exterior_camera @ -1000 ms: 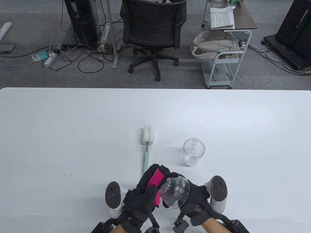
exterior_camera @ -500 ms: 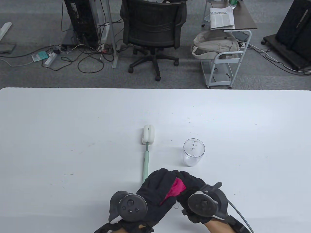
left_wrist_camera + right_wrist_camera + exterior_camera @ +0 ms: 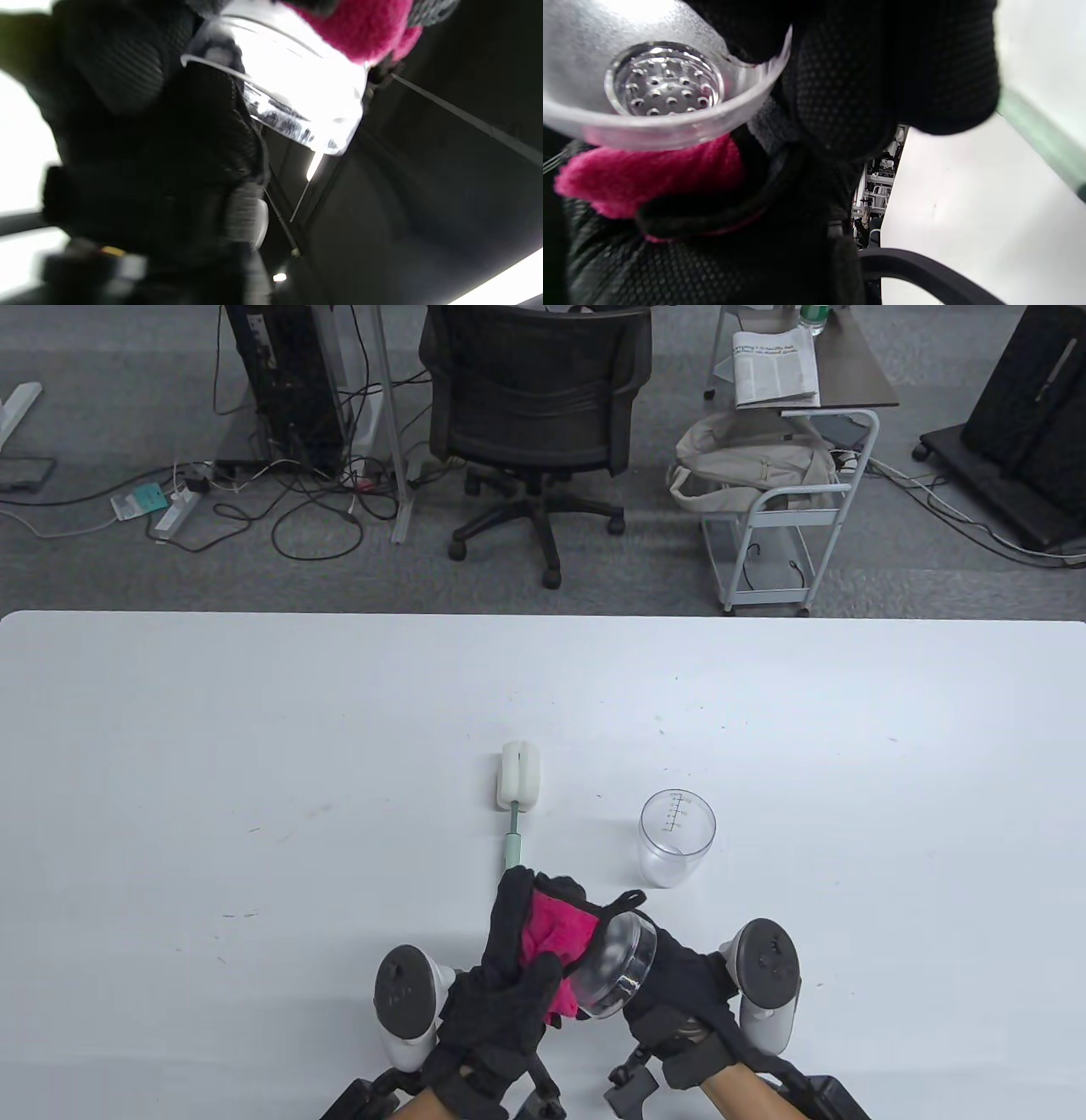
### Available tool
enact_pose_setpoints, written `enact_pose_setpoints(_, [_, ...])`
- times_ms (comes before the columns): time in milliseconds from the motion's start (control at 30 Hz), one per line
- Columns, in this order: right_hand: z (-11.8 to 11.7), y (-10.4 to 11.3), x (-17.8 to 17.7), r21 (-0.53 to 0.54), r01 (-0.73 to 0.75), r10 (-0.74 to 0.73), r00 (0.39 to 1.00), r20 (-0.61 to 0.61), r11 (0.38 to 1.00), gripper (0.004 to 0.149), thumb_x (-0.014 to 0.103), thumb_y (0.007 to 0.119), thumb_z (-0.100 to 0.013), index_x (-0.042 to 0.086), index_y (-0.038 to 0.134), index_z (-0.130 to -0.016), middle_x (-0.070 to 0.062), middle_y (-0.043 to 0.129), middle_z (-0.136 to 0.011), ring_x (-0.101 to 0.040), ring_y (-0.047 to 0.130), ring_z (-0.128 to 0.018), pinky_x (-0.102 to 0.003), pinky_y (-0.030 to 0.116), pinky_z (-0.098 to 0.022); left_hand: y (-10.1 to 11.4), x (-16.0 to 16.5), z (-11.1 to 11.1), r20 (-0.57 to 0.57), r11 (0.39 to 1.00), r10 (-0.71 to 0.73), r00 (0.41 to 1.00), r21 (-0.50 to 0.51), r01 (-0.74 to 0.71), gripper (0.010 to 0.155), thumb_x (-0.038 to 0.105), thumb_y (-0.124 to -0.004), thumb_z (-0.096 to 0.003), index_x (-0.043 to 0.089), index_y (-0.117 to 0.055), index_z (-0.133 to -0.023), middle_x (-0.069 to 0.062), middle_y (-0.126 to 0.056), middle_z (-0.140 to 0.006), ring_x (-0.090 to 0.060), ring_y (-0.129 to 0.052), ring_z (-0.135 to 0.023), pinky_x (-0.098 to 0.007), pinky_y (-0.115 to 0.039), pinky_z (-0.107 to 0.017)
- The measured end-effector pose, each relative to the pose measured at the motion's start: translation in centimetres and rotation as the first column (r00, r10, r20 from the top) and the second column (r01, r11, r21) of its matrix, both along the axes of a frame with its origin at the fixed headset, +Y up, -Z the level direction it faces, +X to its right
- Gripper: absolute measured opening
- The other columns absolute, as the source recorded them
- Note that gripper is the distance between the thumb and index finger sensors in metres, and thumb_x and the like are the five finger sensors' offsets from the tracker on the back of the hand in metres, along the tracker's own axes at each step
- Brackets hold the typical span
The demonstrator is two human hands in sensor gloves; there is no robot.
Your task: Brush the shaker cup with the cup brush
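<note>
Pink cloth [image 3: 556, 937] was bunched in my left hand [image 3: 501, 984], pressed against the clear strainer lid [image 3: 619, 971] my right hand [image 3: 679, 993] gripped. Brushing hadn't started, I'd say: the brush [image 3: 515, 814] lay untouched just beyond the lid, and the cup [image 3: 676, 838] stood upright past it too, slightly right, apart from both hands.

The clear shaker cup [image 3: 676, 838] standing on the worktop [image 3: 254, 780] is showing a printed measuring scale of short tick marks with small figures beside them, but the figures are coming out too small to read. A folded newspaper [image 3: 775, 367] lying on the side table [image 3: 865, 373] beyond is showing columns of print with a bolder headline, none of it legible.
</note>
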State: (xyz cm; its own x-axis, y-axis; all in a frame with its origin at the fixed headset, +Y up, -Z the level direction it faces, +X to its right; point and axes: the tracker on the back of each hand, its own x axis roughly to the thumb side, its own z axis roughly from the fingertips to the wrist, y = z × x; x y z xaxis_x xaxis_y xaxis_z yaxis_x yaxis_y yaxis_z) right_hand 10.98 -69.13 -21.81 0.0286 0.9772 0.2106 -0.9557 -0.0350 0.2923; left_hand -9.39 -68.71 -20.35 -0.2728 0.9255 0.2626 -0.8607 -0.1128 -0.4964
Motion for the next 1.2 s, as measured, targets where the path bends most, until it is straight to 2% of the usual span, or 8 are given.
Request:
enact_pose_setpoints(233, [-0.3,2.2,1.3,0.264,-0.373,0.328,0.924,0.199,0.89,0.037,0.024,0.073,-0.05,0.009,0.076,-0.084,-0.02,0.09,-0.061,-0.018,0.103,-0.032,-0.039,0.095,-0.029,0.8,-1.6,-0.7,-0.025,0.976,-0.194,0.981,-0.106,0.19,0.066,0.064,-0.07,-0.0583,0.024,-0.055,-0.108,-0.02,-0.068,-0.104,-0.057,-0.069,-0.095,-0.067,-0.07,-0.061])
enact_pose_setpoints(367, [0.6,3.1,0.1,0.446,-0.667,0.577,0.743,0.338,0.597,0.037,0.024,0.076,-0.046,0.011,0.081,-0.081,-0.02,0.092,-0.06,-0.02,0.103,-0.031,-0.04,0.095,-0.029,1.1,-1.9,-0.9,0.023,0.864,-0.491,0.871,-0.116,0.49,0.063,0.061,-0.07,-0.0601,0.016,-0.064,-0.103,-0.025,-0.074,-0.097,-0.059,-0.075,-0.087,-0.066,-0.074,-0.055])
enact_pose_setpoints(500, [1.8,2.9,-2.2,0.457,-0.809,0.654,0.576,0.49,0.37,0.039,0.027,0.077,-0.045,0.009,0.082,-0.079,-0.017,0.094,-0.056,-0.017,0.104,-0.028,-0.037,0.097,-0.025,1.7,-1.0,0.4,-0.342,0.718,-0.646,0.682,0.029,0.695,0.061,0.062,-0.066,-0.0589,0.014,-0.071,-0.095,-0.021,-0.082,-0.089,-0.052,-0.084,-0.082,-0.063,-0.077,-0.052])
enact_pose_setpoints(767, [-0.8,3.3,2.4,0.248,-0.506,0.417,0.845,0.334,0.826,0.038,0.026,0.076,-0.048,0.008,0.08,-0.081,-0.019,0.092,-0.058,-0.018,0.103,-0.029,-0.039,0.095,-0.027,3.6,0.9,2.5,-0.518,0.31,-0.679,0.52,0.44,0.843,0.074,0.065,-0.057,-0.0578,0.04,-0.016,-0.114,-0.013,-0.029,-0.125,-0.049,-0.035,-0.115,-0.067,-0.052,-0.075])
enact_pose_setpoints(967, [-1.8,3.0,5.0,0.125,-0.287,0.238,0.922,0.305,0.95,0.038,0.026,0.075,-0.05,0.007,0.079,-0.083,-0.019,0.091,-0.059,-0.018,0.103,-0.031,-0.039,0.095,-0.028,3.8,-2.9,-0.4,-0.561,0.449,-0.65,0.512,0.26,0.855,0.064,0.05,-0.069,-0.0601,0.03,-0.04,-0.114,-0.017,-0.067,-0.109,-0.038,-0.089,-0.078,-0.053,-0.082,-0.049])
enact_pose_setpoints(1033, [-2.0,3.2,5.8,0.13,-0.257,0.202,0.921,0.333,0.958,0.038,0.027,0.075,-0.051,0.007,0.078,-0.083,-0.018,0.091,-0.06,-0.018,0.103,-0.031,-0.038,0.095,-0.028,3.6,-5.2,-1.9,-0.62,0.402,-0.696,0.363,0.082,0.912,0.057,0.047,-0.071,-0.0605,0.027,-0.052,-0.11,-0.017,-0.078,-0.098,-0.034,-0.093,-0.067,-0.052,-0.083,-0.044])
enact_pose_setpoints(1133, [-2.2,3.5,7.1,0.144,-0.269,0.196,0.9,0.389,0.952,0.038,0.027,0.075,-0.051,0.008,0.078,-0.084,-0.018,0.091,-0.061,-0.018,0.103,-0.032,-0.038,0.095,-0.029,1.7,-9.5,-4.8,-0.457,0.064,-0.881,-0.121,-0.369,0.927,0.058,0.053,-0.063,-0.0599,0.025,-0.053,-0.11,-0.018,-0.08,-0.097,-0.032,-0.095,-0.065,-0.05,-0.085,-0.043])
enact_pose_setpoints(1200, [-2.3,3.4,7.9,0.144,-0.298,0.214,0.882,0.419,0.944,0.038,0.027,0.075,-0.051,0.008,0.078,-0.084,-0.018,0.091,-0.061,-0.018,0.103,-0.032,-0.038,0.095,-0.029,-0.7,-12.1,-6.5,-0.345,0.036,-0.926,-0.155,-0.488,0.872,0.059,0.052,-0.06,-0.0603,0.022,-0.052,-0.111,-0.021,-0.076,-0.099,-0.036,-0.092,-0.068,-0.053,-0.083,-0.045])
